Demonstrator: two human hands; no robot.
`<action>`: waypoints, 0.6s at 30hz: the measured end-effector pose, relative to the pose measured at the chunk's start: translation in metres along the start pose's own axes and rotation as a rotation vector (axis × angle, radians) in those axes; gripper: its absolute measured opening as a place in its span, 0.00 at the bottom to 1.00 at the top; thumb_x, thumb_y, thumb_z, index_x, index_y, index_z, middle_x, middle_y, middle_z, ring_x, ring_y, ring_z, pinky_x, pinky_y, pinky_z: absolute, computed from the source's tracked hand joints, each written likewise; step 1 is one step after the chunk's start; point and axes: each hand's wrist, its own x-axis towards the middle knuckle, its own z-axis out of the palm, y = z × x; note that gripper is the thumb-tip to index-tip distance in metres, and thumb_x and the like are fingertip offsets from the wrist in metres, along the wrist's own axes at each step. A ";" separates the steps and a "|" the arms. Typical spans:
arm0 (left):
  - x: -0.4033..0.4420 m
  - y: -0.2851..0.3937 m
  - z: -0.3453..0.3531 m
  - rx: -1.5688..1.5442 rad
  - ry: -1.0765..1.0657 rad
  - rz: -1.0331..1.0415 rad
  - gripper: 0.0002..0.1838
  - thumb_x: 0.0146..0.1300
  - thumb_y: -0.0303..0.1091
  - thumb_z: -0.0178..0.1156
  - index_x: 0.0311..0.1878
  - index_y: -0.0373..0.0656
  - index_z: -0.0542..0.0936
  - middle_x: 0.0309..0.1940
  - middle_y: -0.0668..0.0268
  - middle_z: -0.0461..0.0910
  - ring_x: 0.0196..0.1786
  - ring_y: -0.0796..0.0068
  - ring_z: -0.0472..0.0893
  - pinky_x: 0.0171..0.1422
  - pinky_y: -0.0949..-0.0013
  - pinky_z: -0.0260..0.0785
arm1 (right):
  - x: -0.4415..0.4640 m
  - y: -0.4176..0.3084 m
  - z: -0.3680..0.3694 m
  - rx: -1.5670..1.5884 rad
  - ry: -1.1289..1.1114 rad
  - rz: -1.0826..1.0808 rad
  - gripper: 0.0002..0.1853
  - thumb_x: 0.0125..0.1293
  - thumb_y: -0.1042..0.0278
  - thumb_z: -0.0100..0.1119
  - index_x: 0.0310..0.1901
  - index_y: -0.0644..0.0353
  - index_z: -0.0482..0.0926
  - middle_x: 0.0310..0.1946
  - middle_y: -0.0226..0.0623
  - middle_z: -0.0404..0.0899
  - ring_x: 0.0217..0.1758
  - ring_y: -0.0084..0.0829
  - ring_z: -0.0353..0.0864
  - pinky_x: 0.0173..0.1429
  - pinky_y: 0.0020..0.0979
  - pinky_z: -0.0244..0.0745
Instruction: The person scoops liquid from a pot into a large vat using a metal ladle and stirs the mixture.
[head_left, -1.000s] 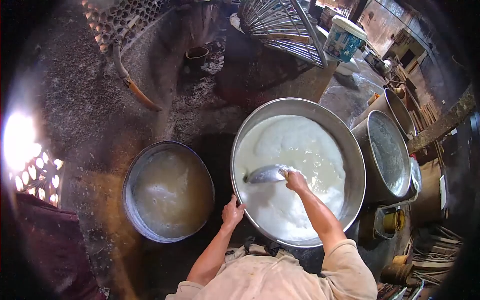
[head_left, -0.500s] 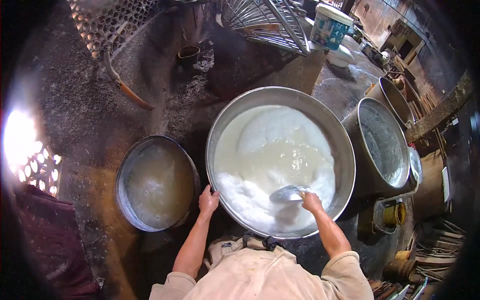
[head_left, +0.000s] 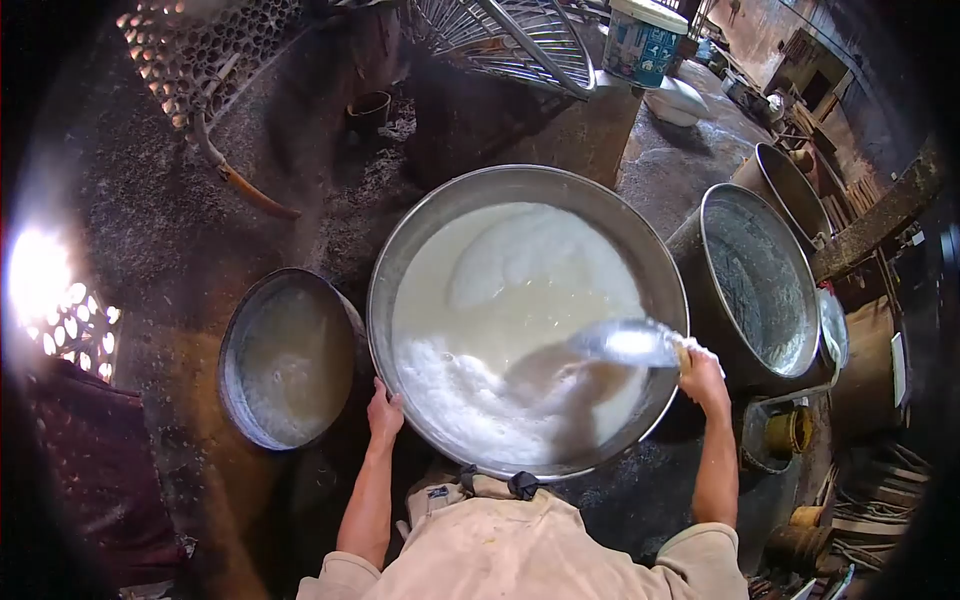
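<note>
A wide metal basin in front of me holds milky, pale liquid with white foam at its near side and a smooth white mound of foam at the far side. My right hand is closed around the short handle of a metal scoop. The scoop is above the liquid by the basin's right side, and white foam clings to the hand. At the near left rim of the basin, my left hand grips the edge; its fingers are partly hidden.
To the left stands a smaller metal tub with cloudy liquid. A tall metal vat is close on the right, with another vat behind it. A lidded bucket and a metal rack are at the back. Firewood lies lower right.
My right hand has lifted the scoop out of the foam and moved it up and right. The basin appears further left in view, with my left hand still at its rim.
</note>
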 end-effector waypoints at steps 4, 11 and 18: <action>-0.001 0.007 -0.002 0.075 -0.018 -0.053 0.35 0.61 0.34 0.58 0.70 0.35 0.57 0.50 0.43 0.77 0.54 0.46 0.76 0.59 0.57 0.68 | 0.065 0.025 0.074 -0.007 0.221 -0.001 0.18 0.47 0.74 0.55 0.44 0.65 0.77 0.40 0.55 0.79 0.46 0.54 0.79 0.50 0.48 0.73; -0.002 0.008 -0.004 0.101 -0.043 -0.083 0.35 0.61 0.34 0.58 0.71 0.41 0.57 0.51 0.46 0.77 0.55 0.46 0.76 0.59 0.55 0.67 | 0.072 -0.006 0.143 0.238 -0.120 0.156 0.14 0.46 0.74 0.56 0.39 0.62 0.77 0.21 0.44 0.79 0.18 0.35 0.80 0.19 0.37 0.75; 0.010 0.008 -0.017 0.070 -0.129 -0.158 0.40 0.55 0.36 0.66 0.70 0.42 0.60 0.46 0.52 0.80 0.50 0.53 0.79 0.54 0.59 0.69 | 0.023 -0.056 0.210 0.360 -0.247 0.129 0.09 0.47 0.75 0.56 0.33 0.65 0.73 0.16 0.42 0.76 0.15 0.36 0.78 0.20 0.37 0.75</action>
